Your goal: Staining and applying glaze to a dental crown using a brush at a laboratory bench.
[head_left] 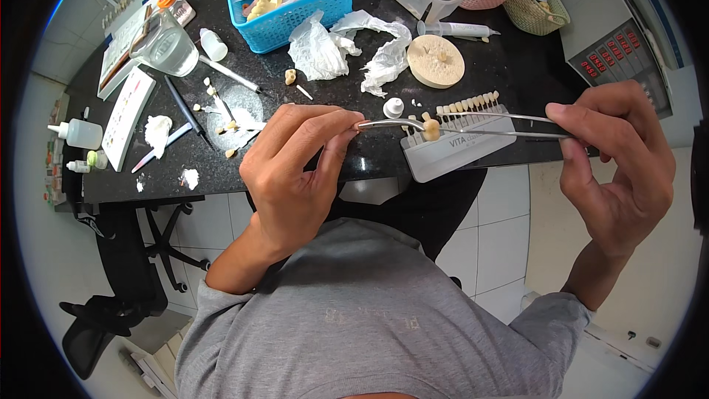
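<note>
My left hand (pixel 295 170) is closed, thumb and fingertips pinching the end of a thin curved metal instrument (pixel 391 123). At its far tip sits a small yellowish dental crown (pixel 430 130). From the other side, my right hand (pixel 624 166) grips long metal tweezers (pixel 509 132) between thumb and fingers. The two prongs stand apart; the lower one reaches the crown, and whether it touches cannot be told. Below and behind the crown lies a tooth shade guide (pixel 458 149) with a row of tooth-coloured tabs.
Beyond my hands are crumpled tissue (pixel 321 48), a round beige block (pixel 436 61), a syringe (pixel 458 29) and a blue basket (pixel 295 22). Leftward stand a glass of clear liquid (pixel 166 44), brushes (pixel 188 107) and loose crowns (pixel 230 153). A device with red digits (pixel 613 52) stands right.
</note>
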A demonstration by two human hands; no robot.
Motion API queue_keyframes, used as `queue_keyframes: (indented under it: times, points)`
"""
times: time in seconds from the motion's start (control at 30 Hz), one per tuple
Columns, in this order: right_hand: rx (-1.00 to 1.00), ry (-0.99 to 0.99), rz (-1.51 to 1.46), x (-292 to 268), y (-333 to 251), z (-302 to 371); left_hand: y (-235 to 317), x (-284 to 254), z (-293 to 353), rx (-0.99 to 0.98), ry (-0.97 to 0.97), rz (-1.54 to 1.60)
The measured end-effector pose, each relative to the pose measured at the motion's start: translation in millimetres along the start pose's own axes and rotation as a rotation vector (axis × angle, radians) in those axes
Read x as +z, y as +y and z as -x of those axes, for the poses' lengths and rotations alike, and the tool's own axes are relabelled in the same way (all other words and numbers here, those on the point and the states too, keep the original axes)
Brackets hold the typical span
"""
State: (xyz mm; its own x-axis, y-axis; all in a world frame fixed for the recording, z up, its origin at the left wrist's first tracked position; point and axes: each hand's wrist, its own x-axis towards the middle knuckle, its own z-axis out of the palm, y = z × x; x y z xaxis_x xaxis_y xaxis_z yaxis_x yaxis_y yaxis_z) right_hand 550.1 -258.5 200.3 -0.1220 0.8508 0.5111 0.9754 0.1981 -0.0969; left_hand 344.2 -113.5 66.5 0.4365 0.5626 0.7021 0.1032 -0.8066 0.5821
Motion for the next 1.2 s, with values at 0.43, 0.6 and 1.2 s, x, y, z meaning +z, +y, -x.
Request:
queue_keyframes:
  times: [0.43,0.6,1.2]
  points:
    - [0.005,-0.014,0.024,-5,-2,3,7,-3,-5,0.050,-0.042,-0.039]
    - [-0.006,-0.014,0.011,-4,0,5,12,-2,-8,0.053,-0.064,-0.051]
    - [0.378,0.026,-0.064,21,48,-4,6,-6,-27,-0.298,-0.040,0.326]
